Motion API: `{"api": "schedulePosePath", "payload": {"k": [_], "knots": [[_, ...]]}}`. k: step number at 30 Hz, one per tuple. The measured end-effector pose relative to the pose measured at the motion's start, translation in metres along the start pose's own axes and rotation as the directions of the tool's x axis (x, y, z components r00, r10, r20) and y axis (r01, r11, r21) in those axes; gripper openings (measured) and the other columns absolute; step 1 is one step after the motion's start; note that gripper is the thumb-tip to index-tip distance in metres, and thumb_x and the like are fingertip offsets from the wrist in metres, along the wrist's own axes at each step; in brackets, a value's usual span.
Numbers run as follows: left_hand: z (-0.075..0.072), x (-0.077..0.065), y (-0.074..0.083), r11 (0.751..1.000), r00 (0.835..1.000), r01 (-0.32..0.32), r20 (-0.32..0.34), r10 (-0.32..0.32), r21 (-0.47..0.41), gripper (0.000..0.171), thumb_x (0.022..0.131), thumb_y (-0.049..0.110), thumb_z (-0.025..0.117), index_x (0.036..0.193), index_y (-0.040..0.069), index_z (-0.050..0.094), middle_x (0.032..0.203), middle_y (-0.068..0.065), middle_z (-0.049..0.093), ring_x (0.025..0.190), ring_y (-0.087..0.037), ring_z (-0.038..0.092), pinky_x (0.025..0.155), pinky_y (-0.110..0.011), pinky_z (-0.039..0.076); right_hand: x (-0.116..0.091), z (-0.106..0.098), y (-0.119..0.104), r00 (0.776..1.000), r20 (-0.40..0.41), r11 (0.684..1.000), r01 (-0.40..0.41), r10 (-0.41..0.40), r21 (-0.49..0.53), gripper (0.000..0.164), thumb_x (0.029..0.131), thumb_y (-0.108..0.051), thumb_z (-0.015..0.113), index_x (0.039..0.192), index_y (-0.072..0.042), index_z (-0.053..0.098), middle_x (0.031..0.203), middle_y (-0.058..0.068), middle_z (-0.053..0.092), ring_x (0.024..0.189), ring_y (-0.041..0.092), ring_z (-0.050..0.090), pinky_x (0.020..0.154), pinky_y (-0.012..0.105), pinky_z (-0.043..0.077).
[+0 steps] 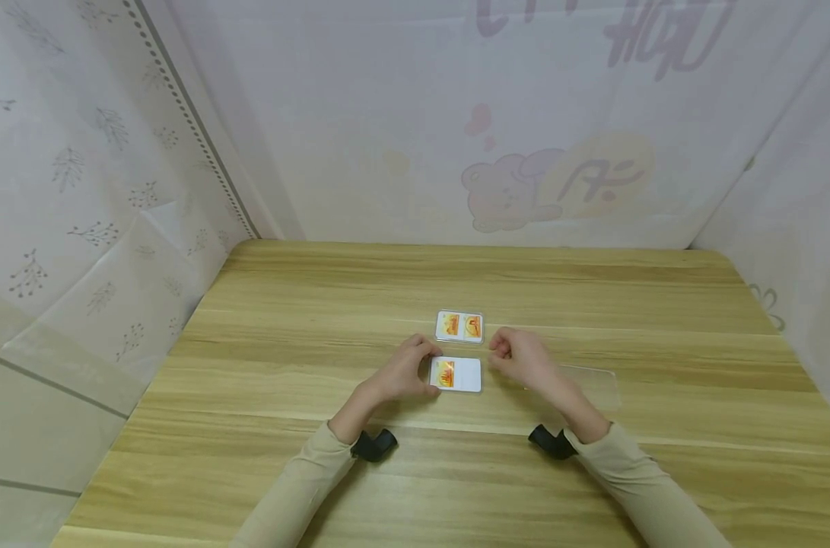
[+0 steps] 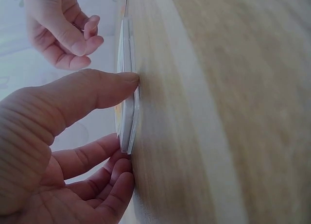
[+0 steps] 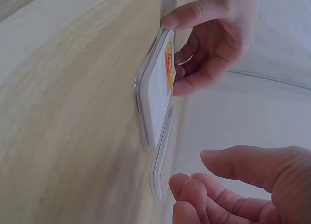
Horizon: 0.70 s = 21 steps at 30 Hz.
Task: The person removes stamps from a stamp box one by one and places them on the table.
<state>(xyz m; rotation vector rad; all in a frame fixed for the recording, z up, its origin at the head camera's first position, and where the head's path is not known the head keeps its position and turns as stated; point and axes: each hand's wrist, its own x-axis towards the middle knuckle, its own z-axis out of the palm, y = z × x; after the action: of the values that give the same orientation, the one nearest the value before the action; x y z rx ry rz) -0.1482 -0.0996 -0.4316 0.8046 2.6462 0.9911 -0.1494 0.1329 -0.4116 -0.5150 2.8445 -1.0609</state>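
Note:
My left hand [image 1: 405, 371] holds a flat clear case [image 1: 467, 375] by its left end, thumb at the near edge and fingers at the far edge. Inside the case is a white backing, with one orange stamp-like picture [image 1: 445, 374] on its left half; the right half is plain white. Just beyond lies a second clear case [image 1: 459, 339], which shows two such orange pictures side by side. My right hand [image 1: 524, 358] hovers right of both cases, fingers loosely bent. In the right wrist view nothing shows between the right thumb [image 3: 238, 162] and fingers.
A transparent rectangular cover [image 1: 596, 387] lies on the wooden table [image 1: 284, 320], partly behind my right forearm. Black wrist mounts [image 1: 375, 445] sit below both wrists. Printed white curtains [image 1: 360, 137] hang around the table's back and sides.

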Motion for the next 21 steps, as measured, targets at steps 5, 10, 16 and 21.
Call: {"api": "schedulePosePath", "payload": {"k": [5, 10, 16, 21], "knots": [[0.0, 0.0, 0.0, 1.0, 1.0, 0.005, 0.003, -0.005, -0.006, 0.051, 0.066, 0.005, 0.083, 0.11, -0.005, 0.059, 0.105, -0.011, 0.051, 0.099, -0.024, 0.048, 0.091, -0.04, 0.041, 0.002, 0.003, -0.005, 1.0, 0.018, 0.999, 0.011, -0.011, 0.033, 0.007, 0.078, 0.0, 0.065, 0.083, 0.002, 0.061, 0.069, 0.003, 0.057, 0.063, 0.013, 0.051, 0.057, 0.025, 0.043], [0.0, 0.001, 0.0, 1.0, 1.0, 0.005, 0.003, -0.005, -0.014, 0.05, 0.066, 0.005, 0.083, 0.109, -0.005, 0.059, 0.105, -0.011, 0.051, 0.098, -0.024, 0.048, 0.09, -0.04, 0.041, 0.004, 0.006, -0.01, 0.999, 0.033, 0.999, 0.003, -0.004, 0.042, 0.009, 0.078, -0.001, 0.067, 0.083, 0.002, 0.06, 0.068, 0.002, 0.055, 0.062, 0.012, 0.048, 0.056, 0.024, 0.041], [0.0, 0.001, 0.0, 1.0, 1.0, 0.005, 0.002, -0.005, -0.026, 0.05, 0.066, 0.004, 0.082, 0.109, -0.005, 0.059, 0.104, -0.011, 0.051, 0.099, -0.024, 0.049, 0.09, -0.04, 0.041, 0.007, 0.009, -0.014, 0.998, 0.061, 0.998, -0.013, 0.009, 0.062, 0.011, 0.079, -0.001, 0.068, 0.085, 0.003, 0.06, 0.069, 0.003, 0.056, 0.064, 0.013, 0.05, 0.056, 0.023, 0.043], [0.001, 0.002, -0.002, 1.0, 1.0, 0.002, -0.002, -0.002, -0.025, 0.051, 0.065, 0.004, 0.083, 0.11, -0.005, 0.059, 0.105, -0.011, 0.051, 0.1, -0.025, 0.049, 0.091, -0.041, 0.041, 0.008, 0.012, -0.017, 0.997, 0.08, 0.998, -0.009, 0.004, 0.056, 0.011, 0.079, -0.001, 0.068, 0.087, 0.003, 0.061, 0.07, 0.003, 0.058, 0.064, 0.012, 0.052, 0.056, 0.024, 0.044]]}}
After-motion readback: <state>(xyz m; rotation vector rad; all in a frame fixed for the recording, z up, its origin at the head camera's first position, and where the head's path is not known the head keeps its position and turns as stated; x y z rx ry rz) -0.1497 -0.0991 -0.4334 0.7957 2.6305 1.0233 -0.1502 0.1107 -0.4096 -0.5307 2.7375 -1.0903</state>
